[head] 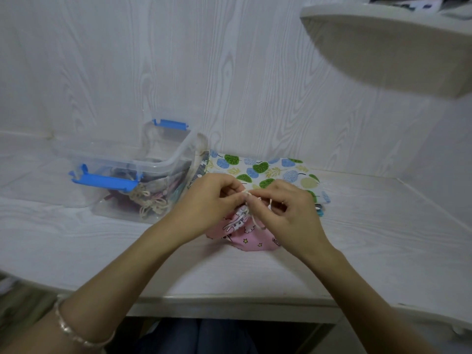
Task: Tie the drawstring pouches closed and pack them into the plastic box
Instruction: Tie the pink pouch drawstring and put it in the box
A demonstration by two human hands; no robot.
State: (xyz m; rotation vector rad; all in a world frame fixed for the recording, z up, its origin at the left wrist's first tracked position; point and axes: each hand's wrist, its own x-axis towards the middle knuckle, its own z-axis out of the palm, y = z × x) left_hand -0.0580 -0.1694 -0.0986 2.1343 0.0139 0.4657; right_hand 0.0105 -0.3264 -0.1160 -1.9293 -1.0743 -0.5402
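Both hands, left hand (208,198) and right hand (288,213), pinched the cream drawstring (247,194) above the pink unicorn pouch (251,238), the clear plastic box (132,175) at ten o'clock.

- The hands (212,198) cover the pink pouch's (251,238) gathered mouth.
- The leaf-print pouch (265,169) hides the pouches beneath it.
- The shelf (383,47) is cut off at right.

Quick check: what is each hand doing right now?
Left hand: fingers pinched shut on the cream drawstring of the pink pouch.
Right hand: fingers pinched shut on the same drawstring.
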